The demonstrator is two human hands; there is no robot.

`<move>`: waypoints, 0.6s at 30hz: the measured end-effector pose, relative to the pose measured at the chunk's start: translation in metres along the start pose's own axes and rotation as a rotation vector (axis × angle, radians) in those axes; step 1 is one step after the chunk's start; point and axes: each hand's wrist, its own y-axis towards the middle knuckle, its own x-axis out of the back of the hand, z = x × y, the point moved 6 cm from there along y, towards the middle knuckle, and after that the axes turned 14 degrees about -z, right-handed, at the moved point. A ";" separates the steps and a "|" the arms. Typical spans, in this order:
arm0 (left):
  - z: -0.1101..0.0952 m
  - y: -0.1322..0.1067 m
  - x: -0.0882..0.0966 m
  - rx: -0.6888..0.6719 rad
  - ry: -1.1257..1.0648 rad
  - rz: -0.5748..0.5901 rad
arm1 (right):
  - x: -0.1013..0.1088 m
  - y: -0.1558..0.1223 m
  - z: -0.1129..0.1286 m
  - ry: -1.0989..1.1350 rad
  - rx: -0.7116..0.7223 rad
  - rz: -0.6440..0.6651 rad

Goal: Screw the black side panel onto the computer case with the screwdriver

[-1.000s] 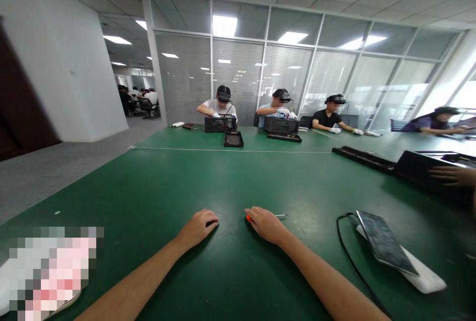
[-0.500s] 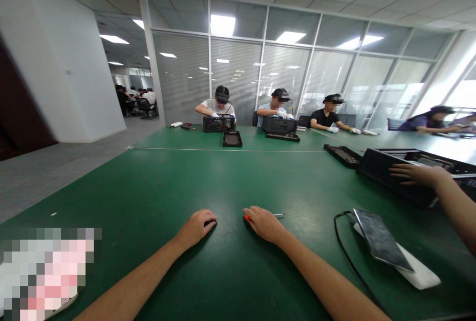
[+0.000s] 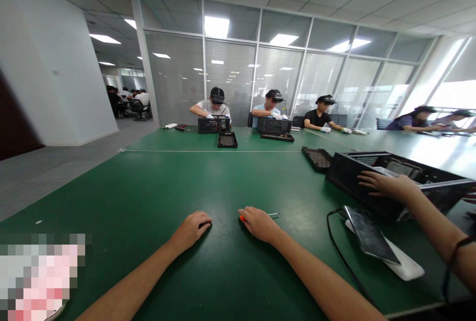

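My left hand (image 3: pixel 192 229) rests on the green table (image 3: pixel 156 182) with its fingers curled in toward the thumb. I see only a dark gap between thumb and fingers, and no object there. A short way to its right, my right hand (image 3: pixel 259 224) lies closed over a screwdriver (image 3: pixel 274 214). A bit of its orange handle shows by the fingertips, and the thin metal shaft sticks out to the right behind the hand. Most of the handle is hidden under my palm.
At right, a neighbour's hand (image 3: pixel 390 187) touches an open black computer case (image 3: pixel 360 182). A phone (image 3: pixel 372 236) lies on a white block (image 3: pixel 407 266) beside a black cable (image 3: pixel 336 244). A black panel (image 3: pixel 316 159) lies beyond. Co-workers with cases sit across the table. Something blurred lies front left.
My view has turned slightly right, so things appear further left and more of the computer case shows. Both my hands stay in place on the table, the screwdriver still under the right one.
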 end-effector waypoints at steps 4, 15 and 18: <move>-0.001 0.001 0.000 -0.002 0.007 0.010 | 0.001 0.000 0.001 -0.010 0.004 -0.003; -0.011 0.002 0.008 0.037 0.013 -0.003 | -0.002 -0.001 0.000 -0.019 0.025 -0.033; -0.009 0.002 0.012 0.053 0.016 -0.020 | -0.001 -0.001 -0.001 -0.012 0.025 -0.036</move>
